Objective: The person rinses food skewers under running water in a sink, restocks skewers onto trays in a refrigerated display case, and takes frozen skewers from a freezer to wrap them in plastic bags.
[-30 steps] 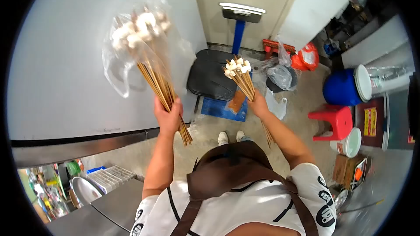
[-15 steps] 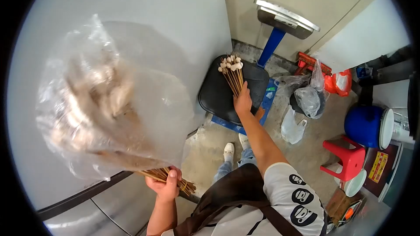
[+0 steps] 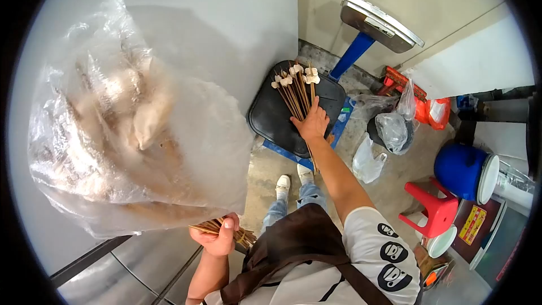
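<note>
My left hand (image 3: 217,238) is wrapped round the stick ends of a large skewer bundle (image 3: 243,238). A clear plastic bag (image 3: 209,130) covers the pale food at the bundle's far end, which looks blurred through the film. Over the black platform of the floor scale (image 3: 265,104), my right hand (image 3: 314,123) rests on a smaller bunch of skewers (image 3: 298,90). Its fingers are spread, and the sticks are fanned out on the platform. White pieces sit at their far tips, while the stick ends pass under the palm towards my feet.
The scale's display (image 3: 378,22) stands on a blue post by the wall. To the right are a bin with clear plastic (image 3: 392,131), a white bag (image 3: 368,162), a blue drum (image 3: 460,170) and a red stool (image 3: 435,209). A grey panel (image 3: 226,17) rises at the left.
The smaller bunch has gone down onto the scale platform and fanned out, and my right hand has opened over it. The bagged bundle has swung left and nearer to the camera.
</note>
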A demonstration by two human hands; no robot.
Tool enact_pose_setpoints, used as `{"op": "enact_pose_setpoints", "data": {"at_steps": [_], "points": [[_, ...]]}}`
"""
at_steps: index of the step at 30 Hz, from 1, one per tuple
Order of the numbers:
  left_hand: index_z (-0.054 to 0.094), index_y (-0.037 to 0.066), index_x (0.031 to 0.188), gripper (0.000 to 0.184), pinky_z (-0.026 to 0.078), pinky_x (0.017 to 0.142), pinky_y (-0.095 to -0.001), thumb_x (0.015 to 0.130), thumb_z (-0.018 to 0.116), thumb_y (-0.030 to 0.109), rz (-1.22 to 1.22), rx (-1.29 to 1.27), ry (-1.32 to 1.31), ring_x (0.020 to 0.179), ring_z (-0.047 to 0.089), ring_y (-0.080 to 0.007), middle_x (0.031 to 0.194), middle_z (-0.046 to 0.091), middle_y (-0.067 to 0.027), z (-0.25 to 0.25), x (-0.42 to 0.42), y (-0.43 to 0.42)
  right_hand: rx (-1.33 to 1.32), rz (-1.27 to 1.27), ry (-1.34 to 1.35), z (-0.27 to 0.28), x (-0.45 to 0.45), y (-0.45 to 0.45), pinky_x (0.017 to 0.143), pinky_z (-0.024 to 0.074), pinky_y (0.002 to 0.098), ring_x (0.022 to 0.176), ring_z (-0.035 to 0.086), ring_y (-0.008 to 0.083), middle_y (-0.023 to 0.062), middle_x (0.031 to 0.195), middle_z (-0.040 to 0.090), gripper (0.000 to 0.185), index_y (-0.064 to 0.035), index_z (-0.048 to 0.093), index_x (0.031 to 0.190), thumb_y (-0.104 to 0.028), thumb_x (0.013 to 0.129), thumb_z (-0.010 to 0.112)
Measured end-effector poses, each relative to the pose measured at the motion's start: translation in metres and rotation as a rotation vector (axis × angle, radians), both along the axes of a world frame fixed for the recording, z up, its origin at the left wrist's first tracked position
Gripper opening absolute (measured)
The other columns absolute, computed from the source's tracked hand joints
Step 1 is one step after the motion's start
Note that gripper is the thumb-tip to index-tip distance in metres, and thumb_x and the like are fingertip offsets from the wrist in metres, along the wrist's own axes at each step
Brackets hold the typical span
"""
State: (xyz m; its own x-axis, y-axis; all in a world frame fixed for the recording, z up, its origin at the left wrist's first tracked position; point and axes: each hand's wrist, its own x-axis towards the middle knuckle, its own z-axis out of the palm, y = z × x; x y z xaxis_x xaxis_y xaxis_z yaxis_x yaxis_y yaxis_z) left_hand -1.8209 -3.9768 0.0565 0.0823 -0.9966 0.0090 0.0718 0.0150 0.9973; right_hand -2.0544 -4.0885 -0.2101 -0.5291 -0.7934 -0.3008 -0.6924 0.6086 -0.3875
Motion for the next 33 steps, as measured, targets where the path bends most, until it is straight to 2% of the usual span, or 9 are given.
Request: {"op": "enact_pose_setpoints", "data": {"at_steps": [13, 19, 22, 23, 26, 28, 29, 32, 33], "points": [[0.041, -0.002, 0.097, 0.026, 0.04, 0.041, -0.0269, 0.081, 0.06, 0.007, -0.087, -0.014, -0.015, 0.047, 0.046, -0.0149, 0.065, 0.05, -0.0106, 0.012, -0.008, -0.002, 0.025, 0.077, -0.003, 0.008, -0.008, 0.006, 0.099, 0.0276, 0.0462, 0.116, 0.043, 0.0338, 0.0219, 0.128, 0.043, 0.108, -0.0061, 0.01, 0.142, -0.049, 0.065, 0.072], [0.039, 0.001, 0.095, 0.025, 0.04, 0.041, -0.0267, 0.082, 0.06, 0.007, -0.11, 0.007, -0.001, 0.047, 0.045, -0.0152, 0.062, 0.048, -0.0093, 0.021, -0.011, 0.002, -0.252, 0.038, -0.145, 0.035, -0.015, 0.022, 0.106, 0.0214, 0.0445, 0.127, 0.035, 0.0321, 0.024, 0.135, 0.036, 0.093, -0.0048, 0.017, 0.141, -0.044, 0.074, 0.068], [0.039, 0.001, 0.095, 0.025, 0.04, 0.041, -0.0275, 0.082, 0.059, 0.008, -0.134, 0.049, 0.039, 0.046, 0.046, -0.0151, 0.062, 0.048, -0.0089, 0.021, -0.01, 0.007, -0.593, -0.033, -1.289, 0.1, 0.011, 0.036, 0.102, 0.0303, 0.0366, 0.129, 0.032, 0.0268, 0.0206, 0.138, 0.034, 0.072, -0.0032, 0.016, 0.141, -0.032, 0.087, 0.055], [0.039, 0.001, 0.095, 0.025, 0.04, 0.041, -0.0275, 0.082, 0.059, 0.008, -0.114, 0.036, 0.036, 0.046, 0.046, -0.0151, 0.062, 0.048, -0.0089, 0.022, -0.01, 0.01, -0.618, 0.047, -1.592, 0.128, 0.02, 0.041, 0.102, 0.0311, 0.037, 0.129, 0.033, 0.026, 0.0186, 0.14, 0.031, 0.076, -0.0039, 0.012, 0.142, -0.038, 0.088, 0.055], [0.038, 0.001, 0.102, 0.03, 0.042, 0.043, -0.0262, 0.08, 0.057, -0.002, -0.097, 0.07, 0.191, 0.049, 0.049, -0.0139, 0.071, 0.052, -0.0096, 0.027, -0.019, 0.017, -0.567, 0.235, -2.13, 0.217, 0.058, 0.054, 0.102, 0.0302, 0.0402, 0.128, 0.033, 0.0224, 0.0153, 0.14, 0.031, 0.087, -0.0058, 0.012, 0.142, -0.047, 0.082, 0.06], [0.039, 0.002, 0.1, 0.026, 0.042, 0.043, -0.027, 0.081, 0.058, 0.003, -0.055, 0.11, 0.171, 0.048, 0.049, -0.0148, 0.068, 0.051, -0.0084, 0.03, -0.03, 0.028, -0.395, 0.289, -2.227, 0.23, 0.08, 0.069, 0.094, 0.0401, 0.0374, 0.113, 0.049, 0.019, 0.0139, 0.125, 0.048, 0.086, -0.0061, 0.014, 0.14, -0.039, 0.08, 0.066], [0.041, 0.003, 0.098, 0.023, 0.042, 0.044, -0.0278, 0.083, 0.058, 0.008, 0.003, 0.144, 0.139, 0.048, 0.048, -0.0156, 0.064, 0.05, -0.0071, 0.03, -0.035, 0.032, -0.388, 0.311, -2.228, 0.238, 0.08, 0.077, 0.094, 0.0401, 0.0374, 0.113, 0.049, 0.019, 0.0139, 0.125, 0.048, 0.086, -0.0061, 0.014, 0.14, -0.039, 0.08, 0.066], [0.041, 0.002, 0.107, 0.029, 0.047, 0.056, -0.0289, 0.085, 0.058, 0.009, -0.076, 0.178, 0.03, 0.062, 0.057, -0.0161, 0.077, 0.058, -0.0082, 0.033, -0.035, 0.058, -0.068, 0.536, -1.837, 0.265, 0.093, 0.098, 0.09, 0.0403, 0.0311, 0.105, 0.051, 0.0173, 0.0072, 0.116, 0.053, 0.064, -0.0023, 0.042, 0.126, -0.026, 0.074, 0.072], [0.043, 0.001, 0.109, 0.031, 0.049, 0.063, -0.0294, 0.084, 0.059, 0.01, -0.085, 0.209, -0.022, 0.069, 0.059, -0.0166, 0.081, 0.06, -0.0085, 0.036, -0.028, 0.066, -0.106, 0.572, -1.802, 0.261, 0.095, 0.102, 0.079, 0.0449, 0.0285, 0.087, 0.055, 0.0142, 0.0062, 0.102, 0.058, 0.05, -0.0021, 0.048, 0.119, -0.018, 0.076, 0.068]]}}
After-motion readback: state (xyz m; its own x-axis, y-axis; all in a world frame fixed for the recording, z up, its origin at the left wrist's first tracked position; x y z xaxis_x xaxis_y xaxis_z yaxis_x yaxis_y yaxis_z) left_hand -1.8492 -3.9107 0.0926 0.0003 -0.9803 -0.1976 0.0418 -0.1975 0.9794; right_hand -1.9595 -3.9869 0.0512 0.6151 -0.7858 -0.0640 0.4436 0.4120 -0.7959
